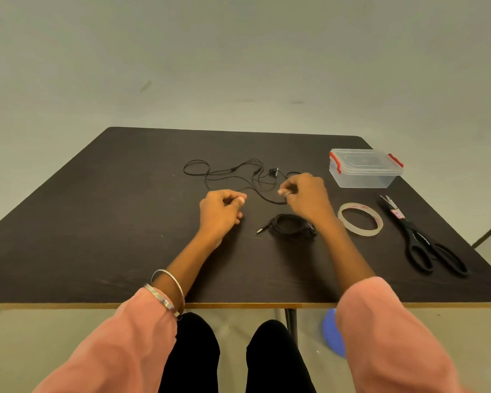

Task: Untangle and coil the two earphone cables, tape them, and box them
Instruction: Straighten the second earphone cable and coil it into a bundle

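Note:
A loose black earphone cable (233,174) lies spread in loops on the dark table (97,222), beyond my hands. My right hand (305,195) pinches this cable at its near end. My left hand (221,209) is closed, thumb on fingers, and holds the same cable a little to the left. A second black earphone cable (289,226) sits coiled under my right wrist, its jack plug pointing left. A clear plastic box (364,168) with red clips stands shut at the back right.
A roll of clear tape (360,219) lies flat right of the coil. Black-handled scissors (420,236) lie further right, near the table's right edge. A blue object (332,333) sits on the floor under the table.

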Demonstrator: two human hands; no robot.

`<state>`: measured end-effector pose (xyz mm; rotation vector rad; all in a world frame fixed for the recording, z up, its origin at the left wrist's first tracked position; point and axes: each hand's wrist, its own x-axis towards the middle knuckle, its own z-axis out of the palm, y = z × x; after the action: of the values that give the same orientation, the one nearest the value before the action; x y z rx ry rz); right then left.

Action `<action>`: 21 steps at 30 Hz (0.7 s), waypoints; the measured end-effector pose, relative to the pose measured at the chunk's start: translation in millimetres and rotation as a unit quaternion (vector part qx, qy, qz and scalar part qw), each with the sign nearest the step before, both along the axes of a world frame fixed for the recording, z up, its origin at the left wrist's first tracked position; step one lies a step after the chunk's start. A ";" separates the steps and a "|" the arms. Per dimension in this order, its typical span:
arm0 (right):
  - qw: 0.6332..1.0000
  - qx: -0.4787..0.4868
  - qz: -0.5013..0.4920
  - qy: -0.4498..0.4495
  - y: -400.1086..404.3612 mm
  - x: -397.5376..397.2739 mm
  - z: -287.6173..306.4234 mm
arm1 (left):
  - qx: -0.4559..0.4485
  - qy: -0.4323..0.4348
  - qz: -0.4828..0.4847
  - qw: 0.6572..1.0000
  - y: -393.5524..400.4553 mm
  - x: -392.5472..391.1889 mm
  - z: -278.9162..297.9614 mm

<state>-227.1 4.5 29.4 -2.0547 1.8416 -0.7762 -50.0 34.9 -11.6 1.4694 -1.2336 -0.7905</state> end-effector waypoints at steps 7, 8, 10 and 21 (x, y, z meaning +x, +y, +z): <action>0.974 0.035 -0.002 0.225 -16.6 45.6 -4.2 | 0.006 -0.004 0.058 0.998 0.0 30.1 5.3; 0.975 0.032 -0.003 0.219 -16.5 48.7 -5.2 | 0.005 -0.007 0.061 0.998 0.6 32.2 7.1; 0.983 0.042 0.012 0.178 -18.3 52.7 -7.0 | 0.017 -0.005 0.055 0.998 1.9 34.7 10.9; 0.855 0.148 0.132 -0.479 -0.6 85.0 51.7 | -0.026 0.103 -0.167 0.980 13.7 27.7 46.3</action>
<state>-142.1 3.9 81.1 -1.2774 0.9995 -1.0771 -22.3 48.6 34.6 1.1181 -1.3463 -1.0973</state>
